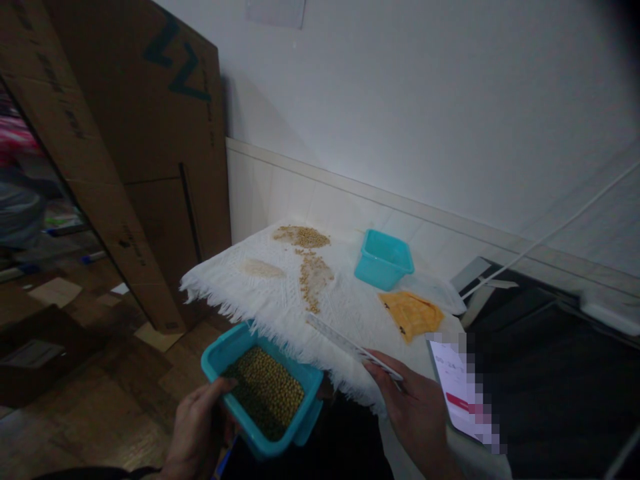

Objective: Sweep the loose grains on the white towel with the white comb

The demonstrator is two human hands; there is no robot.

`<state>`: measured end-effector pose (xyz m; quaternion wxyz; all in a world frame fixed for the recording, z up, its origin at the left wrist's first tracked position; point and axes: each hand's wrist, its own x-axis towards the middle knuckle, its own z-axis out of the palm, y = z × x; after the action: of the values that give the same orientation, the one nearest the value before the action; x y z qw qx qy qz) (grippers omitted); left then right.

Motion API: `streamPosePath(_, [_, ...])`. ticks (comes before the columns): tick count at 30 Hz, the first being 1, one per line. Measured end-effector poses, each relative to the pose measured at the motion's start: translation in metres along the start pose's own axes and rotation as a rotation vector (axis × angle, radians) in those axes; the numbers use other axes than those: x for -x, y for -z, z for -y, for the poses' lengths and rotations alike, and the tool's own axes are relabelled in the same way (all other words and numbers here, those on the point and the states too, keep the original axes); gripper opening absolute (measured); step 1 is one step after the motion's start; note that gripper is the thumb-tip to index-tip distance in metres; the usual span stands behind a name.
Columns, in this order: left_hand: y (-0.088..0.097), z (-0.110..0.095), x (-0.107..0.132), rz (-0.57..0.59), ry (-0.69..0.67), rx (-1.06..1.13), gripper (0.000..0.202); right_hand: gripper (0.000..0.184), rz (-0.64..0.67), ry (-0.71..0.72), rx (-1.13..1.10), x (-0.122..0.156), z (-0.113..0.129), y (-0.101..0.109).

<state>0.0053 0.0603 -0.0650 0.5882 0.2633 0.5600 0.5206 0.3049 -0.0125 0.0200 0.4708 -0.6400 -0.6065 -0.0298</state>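
Note:
My left hand (200, 417) grips the near left rim of a teal plastic container (313, 390), thumb over the edge. Inside it lie yellow soybeans (273, 380) and small dark green beans (250, 393). The container is at the fringed front edge of a white cloth (270, 300). In my right hand (413, 407) is a thin white ruler (340, 337), pinched at one end. Its far tip meets the cloth near a trail of soybeans (311, 270). Farther back sits a pile of soybeans (305, 235), and a patch of pale grains (261, 269) lies to the left.
A second teal container (383, 267) stands at the back right, beside a clear lid (440, 290) and a folded yellow cloth (413, 313). A phone (457, 383) lies right of my right hand. A tall cardboard box (150, 133) rises at the left, against the wall.

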Motion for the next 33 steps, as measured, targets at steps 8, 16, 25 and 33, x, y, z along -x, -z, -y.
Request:
streamPosePath(8, [-0.001, -0.001, 0.002, 0.001, 0.039, 0.027, 0.047, 0.041, -0.002, -0.061, -0.074, -0.024, -0.001, 0.006])
streamPosePath(16, [-0.003, -0.004, 0.002, 0.002, 0.036, 0.031, 0.048, 0.037, 0.064, -0.077, -0.148, -0.031, 0.003, 0.004])
streamPosePath(25, [-0.007, -0.011, 0.007, 0.011, 0.031, 0.026, 0.046, 0.029, 0.157, -0.006, -0.158, -0.006, -0.001, -0.003])
streamPosePath(33, [-0.005, -0.010, 0.005, 0.020, 0.036, -0.016, 0.048, 0.033, -0.034, -0.123, -0.070, -0.029, -0.002, -0.002])
